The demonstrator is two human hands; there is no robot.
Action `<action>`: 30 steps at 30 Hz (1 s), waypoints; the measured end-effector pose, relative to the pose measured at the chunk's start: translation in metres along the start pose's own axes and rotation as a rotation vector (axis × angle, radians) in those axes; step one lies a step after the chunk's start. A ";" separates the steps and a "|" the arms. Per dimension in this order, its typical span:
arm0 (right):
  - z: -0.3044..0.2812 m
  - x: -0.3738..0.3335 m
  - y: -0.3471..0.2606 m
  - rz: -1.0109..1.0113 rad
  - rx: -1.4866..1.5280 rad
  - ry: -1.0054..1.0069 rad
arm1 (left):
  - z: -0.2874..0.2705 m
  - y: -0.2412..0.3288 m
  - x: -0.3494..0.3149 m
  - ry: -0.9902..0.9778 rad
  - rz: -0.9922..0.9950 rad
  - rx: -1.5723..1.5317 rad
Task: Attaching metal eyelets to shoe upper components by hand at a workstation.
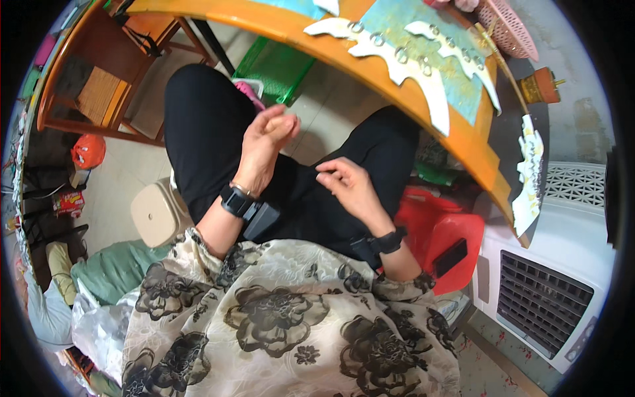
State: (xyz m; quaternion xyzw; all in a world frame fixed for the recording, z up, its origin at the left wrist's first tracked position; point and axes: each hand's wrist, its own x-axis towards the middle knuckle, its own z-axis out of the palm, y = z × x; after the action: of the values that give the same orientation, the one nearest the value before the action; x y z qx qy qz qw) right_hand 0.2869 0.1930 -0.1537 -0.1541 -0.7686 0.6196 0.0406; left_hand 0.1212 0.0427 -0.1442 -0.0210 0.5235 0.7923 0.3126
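Note:
My left hand [266,140] is raised above my lap, its fingers loosely bent and slightly apart, with nothing visible in them. Lower and to its right, my right hand [348,186] hovers over my black trousers [205,126]. Its fingers are half bent with a gap at the thumb, and I see nothing between them. The hands are apart and touch nothing. Beyond them, on the orange wooden table [251,25], lies a large white jagged blade-shaped piece [390,59] bearing several clear rings. A smaller similar piece [456,53] is beside it on a blue stained sheet [463,96].
Another white jagged piece [527,175], on a stick, rests at the table's right edge. A pink basket [506,30] and a brown pot [539,86] stand beyond. Right sit a red stool [456,231] with a dark phone and a white air cooler [549,264]; left, a beige stool [155,210].

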 end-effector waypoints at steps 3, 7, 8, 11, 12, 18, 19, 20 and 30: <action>-0.005 -0.009 -0.043 -0.161 -0.130 -0.009 | -0.017 0.014 0.001 -0.155 -0.084 0.010; -0.017 -0.010 -0.091 -0.467 -0.212 0.138 | 0.012 0.034 -0.013 -0.093 -0.024 0.130; -0.024 -0.005 -0.107 -0.526 -0.284 0.190 | 0.020 0.043 -0.016 -0.112 0.019 0.122; -0.043 0.014 -0.143 -0.658 -0.518 0.350 | 0.042 0.064 -0.023 -0.158 0.196 0.122; -0.046 0.024 -0.150 -0.692 -0.596 0.402 | 0.041 0.071 -0.023 -0.221 0.209 0.126; -0.051 0.095 -0.181 -0.734 -0.852 0.415 | 0.058 0.098 -0.017 -0.275 0.225 0.112; -0.052 0.103 -0.184 -0.748 -0.852 0.417 | 0.059 0.099 -0.016 -0.275 0.204 0.106; -0.053 0.110 -0.186 -0.730 -0.873 0.395 | 0.058 0.100 -0.016 -0.273 0.188 0.097; -0.058 0.126 -0.186 -0.866 -0.943 0.403 | 0.071 0.119 -0.025 -0.296 0.039 -0.084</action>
State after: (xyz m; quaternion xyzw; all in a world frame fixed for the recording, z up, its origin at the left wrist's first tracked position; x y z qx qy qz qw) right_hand 0.1469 0.2497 0.0226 0.0542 -0.9268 0.1045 0.3567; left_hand 0.1007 0.0603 -0.0057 0.0931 0.4383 0.8139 0.3699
